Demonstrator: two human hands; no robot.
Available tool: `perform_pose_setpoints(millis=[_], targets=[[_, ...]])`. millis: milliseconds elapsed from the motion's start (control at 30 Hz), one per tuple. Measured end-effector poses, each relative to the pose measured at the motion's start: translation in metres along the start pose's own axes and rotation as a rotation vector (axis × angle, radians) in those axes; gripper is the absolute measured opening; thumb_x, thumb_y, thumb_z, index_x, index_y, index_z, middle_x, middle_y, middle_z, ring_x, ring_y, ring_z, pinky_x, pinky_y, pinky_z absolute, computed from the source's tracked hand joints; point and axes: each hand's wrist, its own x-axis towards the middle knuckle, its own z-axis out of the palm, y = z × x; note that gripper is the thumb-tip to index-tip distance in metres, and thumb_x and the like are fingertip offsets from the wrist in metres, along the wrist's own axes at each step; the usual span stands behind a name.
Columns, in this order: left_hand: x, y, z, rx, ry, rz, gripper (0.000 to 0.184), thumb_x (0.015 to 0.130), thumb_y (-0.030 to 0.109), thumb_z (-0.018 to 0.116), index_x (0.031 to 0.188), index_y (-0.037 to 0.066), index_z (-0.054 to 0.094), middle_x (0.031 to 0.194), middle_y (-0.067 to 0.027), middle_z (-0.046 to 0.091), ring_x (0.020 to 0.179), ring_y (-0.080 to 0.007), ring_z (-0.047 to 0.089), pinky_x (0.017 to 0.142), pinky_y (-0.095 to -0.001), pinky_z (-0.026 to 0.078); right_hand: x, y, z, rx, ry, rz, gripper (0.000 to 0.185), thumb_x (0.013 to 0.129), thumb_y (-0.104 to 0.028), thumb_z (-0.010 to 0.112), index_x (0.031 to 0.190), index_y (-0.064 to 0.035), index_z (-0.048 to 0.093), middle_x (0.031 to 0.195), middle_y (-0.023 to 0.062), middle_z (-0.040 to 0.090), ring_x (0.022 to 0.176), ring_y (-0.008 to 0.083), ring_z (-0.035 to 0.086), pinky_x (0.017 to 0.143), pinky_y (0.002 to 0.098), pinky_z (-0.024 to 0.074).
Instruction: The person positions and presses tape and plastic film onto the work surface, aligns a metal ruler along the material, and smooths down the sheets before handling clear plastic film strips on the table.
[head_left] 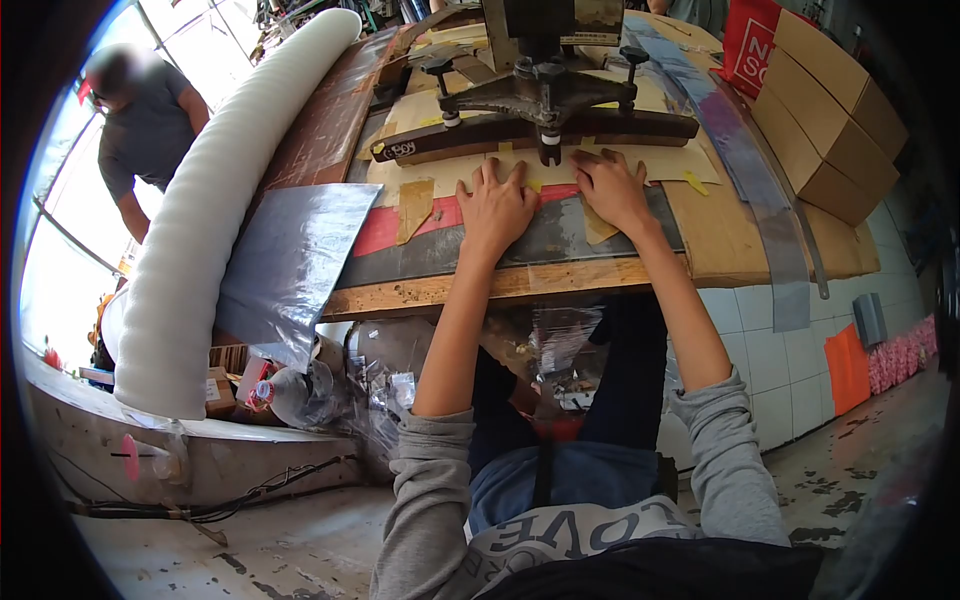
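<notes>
My left hand (497, 207) lies with fingers spread at the front edge of a pale tan sheet (690, 168), above a red strip (380, 231) on the dark board (415, 262). To its right, my right hand (612, 190) rests on the same edge, fingers slightly bent and apart, with nothing visible in them. Just beyond my fingertips is a long dark metal bar (455, 140), hung from a black press head (545, 85) with adjusting knobs. A brown tape piece (414, 208) lies left of my left hand, and yellow tape bits (695, 183) dot the sheet.
A thick white foam roll (240, 190) runs along the left, beside a clear plastic sheet (295, 240). Cardboard boxes (830, 120) and a red bag (748, 45) stand at the right, near a metal ruler (808, 245). A person (150, 125) is beyond the roll.
</notes>
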Motion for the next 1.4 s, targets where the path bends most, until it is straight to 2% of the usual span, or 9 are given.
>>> perform_pose_setpoints(millis=[100,200,367,600,800,1000,1400], targets=[[0.002,0.001,-0.001,-0.005,-0.018,-0.017,0.045,0.084,0.032,0.052,0.125,0.018,0.060,0.131,-0.0226,0.048,0.124,-0.0354,0.045,0.101,-0.0640,0.030,0.002,0.001,0.003,0.019,0.035,-0.013,0.030,0.090,-0.026,0.054,0.118,-0.0175,0.064,0.112,0.0068,0.067,0.122,0.0323,0.050,0.097,0.0743,0.0249],[0.005,0.002,-0.004,0.041,-0.087,-0.038,0.047,0.085,0.037,0.051,0.130,0.024,0.057,0.134,-0.0217,0.047,0.125,-0.0364,0.045,0.101,-0.0617,0.031,-0.001,0.001,0.004,0.001,0.081,-0.042,0.027,0.089,-0.026,0.057,0.112,-0.0166,0.067,0.110,0.0043,0.068,0.119,0.0300,0.051,0.098,0.0717,0.0260],[0.005,0.000,0.001,0.055,-0.049,-0.034,0.046,0.085,0.037,0.052,0.129,0.024,0.058,0.132,-0.0199,0.047,0.125,-0.0354,0.045,0.100,-0.0608,0.032,-0.012,-0.008,-0.007,-0.011,0.071,-0.042,0.020,0.087,-0.025,0.060,0.099,-0.0155,0.072,0.107,0.0001,0.069,0.117,0.0266,0.053,0.100,0.0684,0.0258],[0.008,0.003,-0.003,0.051,-0.034,-0.057,0.044,0.083,0.037,0.057,0.125,0.025,0.062,0.122,-0.0151,0.051,0.118,-0.0314,0.049,0.092,-0.0547,0.039,-0.012,-0.008,-0.003,-0.001,0.096,-0.030,0.021,0.087,-0.025,0.059,0.102,-0.0154,0.071,0.108,-0.0008,0.068,0.114,0.0265,0.054,0.100,0.0694,0.0253],[0.006,-0.003,0.001,0.045,0.025,-0.045,0.037,0.085,0.036,0.058,0.120,0.024,0.066,0.117,-0.0125,0.054,0.116,-0.0281,0.051,0.092,-0.0543,0.040,-0.013,-0.012,-0.006,0.000,0.082,-0.002,0.021,0.087,-0.025,0.059,0.102,-0.0154,0.071,0.106,-0.0001,0.068,0.113,0.0260,0.054,0.100,0.0701,0.0255],[0.005,0.000,-0.004,0.056,0.004,-0.055,0.035,0.088,0.037,0.057,0.118,0.024,0.067,0.117,-0.0122,0.055,0.115,-0.0283,0.052,0.095,-0.0561,0.039,-0.012,-0.009,0.000,-0.001,0.120,-0.022,0.022,0.086,-0.025,0.060,0.101,-0.0137,0.071,0.102,0.0020,0.069,0.111,0.0261,0.055,0.100,0.0696,0.0256],[0.006,0.000,-0.002,0.062,0.018,-0.051,0.035,0.088,0.037,0.056,0.118,0.024,0.067,0.118,-0.0122,0.054,0.115,-0.0297,0.051,0.091,-0.0540,0.041,-0.009,-0.008,0.001,0.001,0.091,-0.007,0.024,0.086,-0.026,0.060,0.103,-0.0140,0.071,0.104,0.0037,0.069,0.114,0.0256,0.055,0.099,0.0703,0.0262]])
